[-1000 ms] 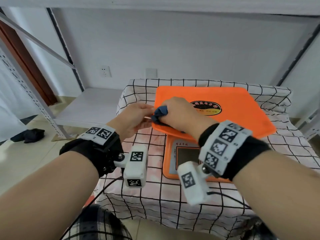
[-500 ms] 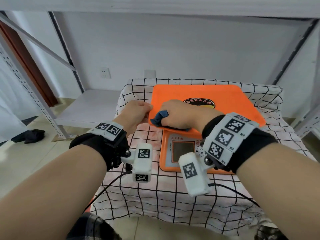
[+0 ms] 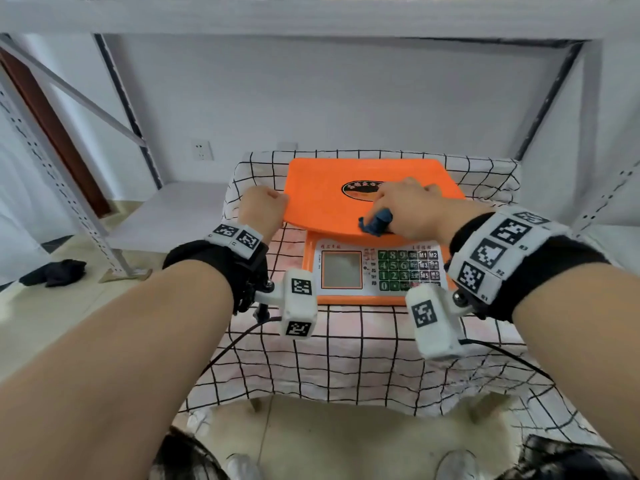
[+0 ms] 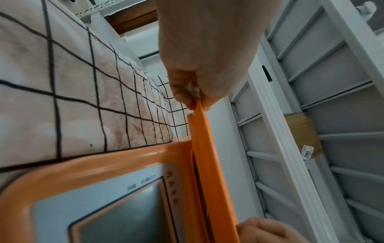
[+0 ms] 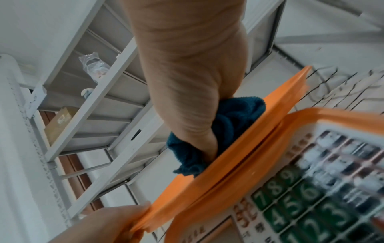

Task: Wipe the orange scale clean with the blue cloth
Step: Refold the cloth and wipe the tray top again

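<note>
**Wiping front edge of scale platform, mid-task**

Orange scale (image 3: 367, 202) sat at the back-centre of the checked-cloth surface (image 3: 346, 358), keypad facing the front edge. Left hand (image 3: 261, 211) pinched the platform's left rim, thumb and fingers clamped on it in the left wrist view, steadying it. Right hand (image 3: 412, 206) was bunched around the blue cloth (image 3: 375, 223), pressing it on the platform's front edge, right of centre. Step looked like the wiping pass, partway through. Next move probably needs the cloth swept across the rest of the platform, with the left hand's grip kept firm so the tray doesn't tip.
</note>
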`<action>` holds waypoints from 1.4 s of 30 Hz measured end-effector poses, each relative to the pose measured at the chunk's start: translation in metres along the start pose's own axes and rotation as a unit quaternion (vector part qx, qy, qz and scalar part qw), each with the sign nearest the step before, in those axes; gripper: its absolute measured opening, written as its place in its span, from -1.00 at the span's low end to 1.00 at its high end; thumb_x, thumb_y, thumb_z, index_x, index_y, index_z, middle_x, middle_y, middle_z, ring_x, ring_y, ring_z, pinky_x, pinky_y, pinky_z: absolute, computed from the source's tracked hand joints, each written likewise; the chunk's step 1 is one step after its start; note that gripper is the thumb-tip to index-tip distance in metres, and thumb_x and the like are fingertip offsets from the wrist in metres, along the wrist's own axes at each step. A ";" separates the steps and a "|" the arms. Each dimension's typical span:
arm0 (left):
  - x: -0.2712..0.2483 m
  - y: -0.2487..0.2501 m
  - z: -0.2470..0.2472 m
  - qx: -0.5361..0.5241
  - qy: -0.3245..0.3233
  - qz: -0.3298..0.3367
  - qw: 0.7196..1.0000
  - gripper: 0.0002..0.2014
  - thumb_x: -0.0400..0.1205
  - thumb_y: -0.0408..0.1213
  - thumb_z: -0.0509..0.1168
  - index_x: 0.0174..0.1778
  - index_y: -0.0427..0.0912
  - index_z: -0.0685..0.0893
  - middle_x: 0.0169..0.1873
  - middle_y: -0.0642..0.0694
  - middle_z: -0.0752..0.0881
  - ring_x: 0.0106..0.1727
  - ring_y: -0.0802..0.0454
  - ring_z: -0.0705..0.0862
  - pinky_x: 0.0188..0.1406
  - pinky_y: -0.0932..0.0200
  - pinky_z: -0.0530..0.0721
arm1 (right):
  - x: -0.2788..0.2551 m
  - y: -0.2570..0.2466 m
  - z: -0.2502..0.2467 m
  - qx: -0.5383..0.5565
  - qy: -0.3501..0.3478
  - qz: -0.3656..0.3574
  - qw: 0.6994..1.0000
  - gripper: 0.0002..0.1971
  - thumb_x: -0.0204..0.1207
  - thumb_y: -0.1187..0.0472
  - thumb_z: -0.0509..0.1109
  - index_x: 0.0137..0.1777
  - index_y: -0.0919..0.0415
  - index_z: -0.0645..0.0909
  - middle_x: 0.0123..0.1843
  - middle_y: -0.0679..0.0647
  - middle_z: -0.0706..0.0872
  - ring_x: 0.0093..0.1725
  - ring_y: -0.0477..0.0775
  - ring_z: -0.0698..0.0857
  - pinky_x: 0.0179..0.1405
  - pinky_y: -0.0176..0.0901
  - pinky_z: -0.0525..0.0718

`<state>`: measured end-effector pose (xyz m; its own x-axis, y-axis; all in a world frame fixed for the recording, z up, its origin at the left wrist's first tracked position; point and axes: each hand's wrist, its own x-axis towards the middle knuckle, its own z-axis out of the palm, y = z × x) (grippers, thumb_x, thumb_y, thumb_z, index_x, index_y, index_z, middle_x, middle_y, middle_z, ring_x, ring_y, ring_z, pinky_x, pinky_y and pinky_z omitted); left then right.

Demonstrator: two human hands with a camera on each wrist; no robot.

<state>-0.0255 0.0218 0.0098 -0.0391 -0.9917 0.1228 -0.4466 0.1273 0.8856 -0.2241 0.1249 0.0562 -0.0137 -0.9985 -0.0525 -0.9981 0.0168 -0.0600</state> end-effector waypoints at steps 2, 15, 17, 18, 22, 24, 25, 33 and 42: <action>-0.007 0.001 0.000 0.011 -0.010 0.009 1.000 -0.74 0.61 -0.32 0.22 -0.43 -0.17 0.51 -0.32 -0.28 0.62 -0.27 -0.16 0.61 0.00 -0.28 0.72 | -0.007 0.010 -0.001 -0.002 -0.002 0.029 1.000 -0.63 0.44 0.35 0.18 -0.10 -0.13 0.71 0.16 -0.01 0.54 0.19 0.20 0.35 0.16 0.20 0.31; -0.030 0.013 -0.007 0.177 -0.022 0.031 0.983 -0.53 0.66 -0.08 0.17 0.43 -0.28 0.49 0.37 -0.31 0.46 0.27 -0.29 0.56 0.29 -0.17 0.56 | -0.041 -0.004 -0.039 -0.200 -0.066 0.173 0.962 -0.69 0.54 0.19 0.30 -0.43 0.13 0.35 -0.32 0.01 0.44 -0.22 0.09 0.41 -0.03 -0.04 0.44; -0.033 0.020 -0.011 0.211 -0.021 0.059 0.975 -0.53 0.67 -0.06 0.18 0.45 -0.23 0.49 0.43 -0.29 0.38 0.41 -0.26 0.42 0.44 -0.13 0.40 | -0.048 -0.010 -0.048 -0.172 -0.094 0.143 0.970 -0.76 0.52 0.18 0.34 -0.38 0.15 0.49 -0.29 -0.03 0.54 -0.23 0.09 0.49 -0.13 -0.16 0.48; -0.035 0.024 -0.013 0.212 -0.020 0.085 0.973 -0.54 0.67 -0.05 0.19 0.44 -0.20 0.50 0.44 -0.26 0.38 0.45 -0.23 0.38 0.47 -0.09 0.35 | -0.049 -0.010 -0.050 -0.115 -0.105 0.107 0.982 -0.81 0.54 0.20 0.33 -0.32 0.17 0.55 -0.32 -0.03 0.56 -0.24 0.05 0.50 -0.25 -0.24 0.48; -0.055 0.052 -0.020 0.059 -0.094 0.200 0.974 -0.65 0.70 -0.04 0.19 0.32 -0.11 0.62 0.32 -0.05 0.57 0.39 0.05 0.47 0.42 0.11 0.38 | -0.058 -0.025 -0.047 0.243 0.065 -0.004 0.968 -0.69 0.53 0.30 0.37 -0.06 0.66 0.52 -0.24 0.47 0.48 -0.18 -0.04 0.35 -0.30 -0.18 0.42; -0.070 0.062 -0.027 -0.031 -0.166 0.194 0.966 -0.70 0.72 -0.01 0.13 0.24 -0.05 0.62 0.14 0.06 0.64 0.19 0.15 0.58 0.24 0.21 0.49 | -0.059 -0.035 -0.042 0.338 0.163 -0.014 0.927 -0.64 0.57 0.28 0.35 -0.08 0.71 0.47 -0.30 0.30 0.34 -0.24 -0.06 0.30 -0.43 -0.35 0.32; -0.075 0.066 -0.030 -0.058 -0.195 0.178 0.963 -0.71 0.71 0.02 0.12 0.22 -0.01 0.59 0.10 0.09 0.65 0.15 0.15 0.61 0.19 0.20 0.55 | -0.058 -0.039 -0.040 0.374 0.188 -0.018 0.908 -0.63 0.60 0.26 0.32 -0.13 0.69 0.45 -0.32 0.29 0.30 -0.28 -0.09 0.29 -0.51 -0.43 0.26; -0.072 0.056 -0.067 -0.071 -0.301 0.123 0.943 -0.52 0.55 -0.15 0.44 0.37 0.05 0.48 0.04 0.05 0.72 -0.13 0.26 0.71 -0.19 0.38 0.63 | -0.038 -0.073 -0.028 0.688 0.149 -0.101 0.703 -0.80 0.66 0.16 0.24 -0.16 0.18 0.60 -0.17 0.08 0.72 -0.08 0.04 0.71 0.06 -0.09 0.68; -0.034 -0.025 -0.145 -0.049 -0.071 0.079 0.993 -0.66 0.54 -0.06 0.42 0.20 -0.07 0.64 0.02 -0.09 0.79 0.08 0.01 0.76 0.16 -0.03 0.71 | 0.034 -0.166 0.011 0.590 0.140 -0.146 0.782 -0.86 0.57 0.30 0.36 0.03 0.08 0.69 -0.04 -0.01 0.74 -0.05 -0.13 0.70 -0.02 -0.23 0.67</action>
<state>0.1165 0.0555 0.0481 -0.2310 -0.9512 0.2048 -0.3353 0.2754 0.9010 -0.0585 0.0887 0.0538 0.0273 -0.9379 0.3460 -0.2121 -0.3436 -0.9148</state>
